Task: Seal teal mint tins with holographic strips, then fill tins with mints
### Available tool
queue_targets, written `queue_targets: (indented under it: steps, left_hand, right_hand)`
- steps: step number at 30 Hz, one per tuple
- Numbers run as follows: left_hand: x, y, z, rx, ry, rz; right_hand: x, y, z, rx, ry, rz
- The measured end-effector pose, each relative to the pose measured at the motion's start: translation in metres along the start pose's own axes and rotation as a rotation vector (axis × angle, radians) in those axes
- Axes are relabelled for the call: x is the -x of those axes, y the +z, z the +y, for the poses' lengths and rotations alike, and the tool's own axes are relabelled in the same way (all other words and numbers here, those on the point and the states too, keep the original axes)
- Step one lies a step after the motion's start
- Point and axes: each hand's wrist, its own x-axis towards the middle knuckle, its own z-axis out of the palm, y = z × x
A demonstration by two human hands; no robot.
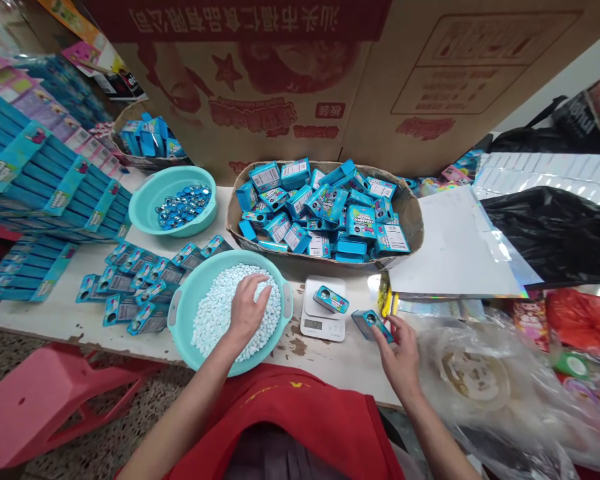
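Note:
My left hand (249, 308) is over the small pale candies (210, 313) in a turquoise basin (181, 343). Its fingers are slightly curled and apart, with the tips at the candies; whether any lie under the palm is hidden. On the table to the right, my right hand (401, 353) grips a small blue candy box (365, 325) at its near right end, thumb on its top. Between the hands, another blue box with a round hole (331, 299) lies on a white digital scale (325, 328).
Behind the scale, a cut-down carton (415, 233) holds many blue boxes. Several blue boxes (145, 277) stand left of the candy basin. A smaller basin (147, 223) contains shiny blue pieces. White sheets (460, 247) and clear plastic bags (470, 380) lie on the right, a pink stool (35, 407) lower left.

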Motion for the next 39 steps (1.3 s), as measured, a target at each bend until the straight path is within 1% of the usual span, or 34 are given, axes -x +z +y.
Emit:
queue_targets:
  steps: [3, 5, 8, 10, 13, 15, 16, 17, 19, 20, 22, 24, 25, 26, 28, 30, 32, 33, 34, 36, 39]
  left_hand:
    - [-0.009, 0.025, 0.015, 0.053, 0.050, -0.134]
    - [-0.014, 0.040, 0.020, 0.070, 0.080, -0.218]
    - [-0.017, 0.060, 0.020, -0.010, 0.197, -0.342]
    - [-0.018, 0.072, 0.015, -0.088, 0.289, -0.433]
    - [-0.017, 0.091, 0.003, -0.158, 0.363, -0.635]
    - [-0.017, 0.103, -0.004, -0.181, 0.343, -0.761]
    - [-0.017, 0.107, -0.007, -0.176, 0.316, -0.788]
    - [-0.016, 0.108, -0.009, -0.154, 0.282, -0.790]
    - [-0.014, 0.103, -0.009, -0.045, 0.187, -0.739]
    - [-0.013, 0.096, -0.007, 0.050, 0.116, -0.711]
    - [-0.008, 0.076, 0.000, 0.320, -0.082, -0.644]
    - [-0.002, 0.053, 0.010, 0.637, -0.304, -0.515]
    - [0.000, 0.043, 0.015, 0.785, -0.392, -0.435]
    - [0.000, 0.034, 0.021, 0.913, -0.452, -0.352]
    - [0.000, 0.025, 0.028, 1.091, -0.509, -0.196]
    - [-0.004, 0.023, 0.029, 1.183, -0.572, -0.050]
    - [-0.007, 0.026, 0.024, 1.237, -0.694, 0.086]
    - [-0.008, 0.027, 0.020, 1.263, -0.754, 0.129]
    - [-0.008, 0.029, 0.017, 1.289, -0.795, 0.157]
    - [-0.006, 0.029, 0.011, 1.331, -0.812, 0.189]
    - [-0.002, 0.022, 0.008, 1.325, -0.801, 0.191]
  right_hand:
    - [0.010, 0.000, 0.005, 0.013, 0.023, 0.011]
    - [0.012, -0.001, 0.007, 0.017, 0.022, 0.013]
    - [0.011, -0.003, 0.008, 0.034, -0.003, 0.028]
    - [0.009, -0.002, 0.006, 0.070, -0.065, 0.037]
    - [0.002, 0.010, -0.005, 0.115, -0.207, 0.017]
    - [-0.005, 0.025, -0.015, 0.092, -0.264, -0.013]
    - [-0.009, 0.032, -0.021, 0.063, -0.273, -0.039]
    - [-0.014, 0.039, -0.027, 0.024, -0.267, -0.081]
    - [-0.026, 0.048, -0.042, -0.074, -0.239, -0.203]
    - [-0.032, 0.050, -0.050, -0.120, -0.230, -0.272]
    - [-0.042, 0.047, -0.072, -0.185, -0.248, -0.367]
    - [-0.050, 0.041, -0.097, -0.205, -0.319, -0.389]
    - [-0.052, 0.039, -0.109, -0.205, -0.360, -0.383]
    - [-0.052, 0.038, -0.120, -0.204, -0.398, -0.372]
    - [-0.052, 0.041, -0.138, -0.198, -0.462, -0.368]
    - [-0.049, 0.050, -0.147, -0.180, -0.500, -0.401]
    - [-0.047, 0.061, -0.149, -0.151, -0.525, -0.463]
    - [-0.046, 0.066, -0.149, -0.139, -0.529, -0.493]
    - [-0.046, 0.070, -0.149, -0.133, -0.526, -0.513]
    - [-0.045, 0.075, -0.149, -0.143, -0.493, -0.532]
    - [-0.044, 0.074, -0.149, -0.206, -0.359, -0.547]
